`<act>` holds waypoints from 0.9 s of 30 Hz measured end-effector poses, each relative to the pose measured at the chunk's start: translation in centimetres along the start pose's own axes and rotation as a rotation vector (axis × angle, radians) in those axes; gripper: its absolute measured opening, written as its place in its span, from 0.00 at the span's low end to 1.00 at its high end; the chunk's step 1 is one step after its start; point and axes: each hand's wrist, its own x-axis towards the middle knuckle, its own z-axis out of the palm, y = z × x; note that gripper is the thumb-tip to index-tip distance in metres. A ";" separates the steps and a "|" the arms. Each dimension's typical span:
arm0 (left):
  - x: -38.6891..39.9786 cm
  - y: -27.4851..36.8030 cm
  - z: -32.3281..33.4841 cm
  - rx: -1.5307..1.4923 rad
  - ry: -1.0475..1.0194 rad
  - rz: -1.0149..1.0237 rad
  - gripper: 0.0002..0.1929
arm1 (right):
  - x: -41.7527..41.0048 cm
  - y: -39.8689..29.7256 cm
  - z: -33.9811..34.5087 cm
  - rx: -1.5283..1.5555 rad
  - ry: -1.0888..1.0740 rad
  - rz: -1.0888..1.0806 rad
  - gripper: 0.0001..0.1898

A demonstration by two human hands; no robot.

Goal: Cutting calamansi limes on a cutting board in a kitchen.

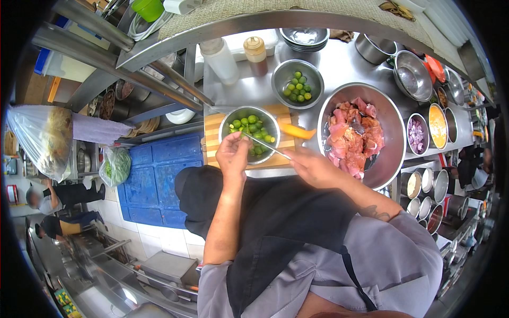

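My right hand grips a thin knife, its blade slanting over a steel bowl of small green citrus fruits. The knife's tip meets the fingers of my left hand. That hand is pinched over the bowl's near left side; whether a fruit sits in it is hidden. Beneath the bowl lies a striped wooden cutting board. A yellow-orange handle sticks out to the bowl's right. Behind stands a second steel bowl with more whole green fruits.
A large steel basin of raw meat stands close to my right forearm. Squeeze bottles stand at the back. Containers of chopped onion and yellow liquid are right. A steel shelf edge overhangs the counter. Two people are far left.
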 end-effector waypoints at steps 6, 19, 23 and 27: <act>0.0 0.0 0.0 -0.015 0.003 -0.015 0.11 | -0.2 -0.3 -0.2 0.002 -0.028 0.035 0.24; -0.3 -0.2 -0.1 -0.066 0.005 -0.027 0.10 | -0.5 0.1 0.3 0.012 -0.040 0.016 0.26; -0.4 -0.3 -0.2 -0.046 0.012 -0.014 0.10 | -0.3 -0.2 0.2 0.008 -0.051 0.028 0.26; -0.5 -0.4 0.0 -0.043 0.031 -0.026 0.10 | 0.0 0.0 0.3 -0.003 -0.034 -0.008 0.26</act>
